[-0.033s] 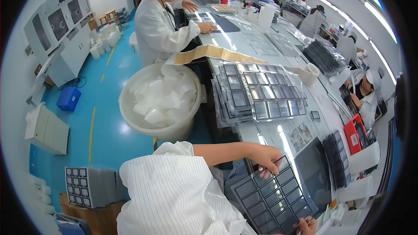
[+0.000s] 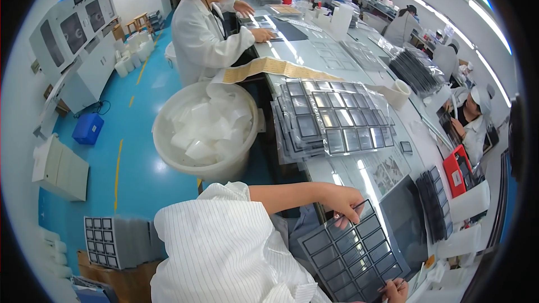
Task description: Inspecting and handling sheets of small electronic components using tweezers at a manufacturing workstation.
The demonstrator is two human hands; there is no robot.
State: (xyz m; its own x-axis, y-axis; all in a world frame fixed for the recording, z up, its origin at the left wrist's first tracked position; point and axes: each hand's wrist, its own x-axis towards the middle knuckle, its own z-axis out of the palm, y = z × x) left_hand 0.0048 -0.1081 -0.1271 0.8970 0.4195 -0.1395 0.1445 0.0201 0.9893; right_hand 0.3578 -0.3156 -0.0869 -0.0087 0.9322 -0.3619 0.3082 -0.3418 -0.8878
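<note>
A dark sheet of black-framed rectangular windows (image 2: pixel 349 255) is held tilted in front of me, over the table's near edge. My left hand (image 2: pixel 343 205) pinches its far edge between thumb and fingers. At the sheet's lower right corner, my right hand (image 2: pixel 396 290) grips the edge; part of that hand is cut off by the picture's rim. Light reflects off the middle windows. Just right of the sheet, a dark flat mat (image 2: pixel 405 221) lies on the glossy table (image 2: pixel 331 171).
Stacked framed sheets in clear film (image 2: pixel 345 118) lie farther up the table. Left of it stands a white bin (image 2: pixel 168 154) of crumpled film. A co-worker (image 2: pixel 205 39) works at the far left side. A red box (image 2: pixel 457 174) and white rolls (image 2: pixel 470 203) line the right.
</note>
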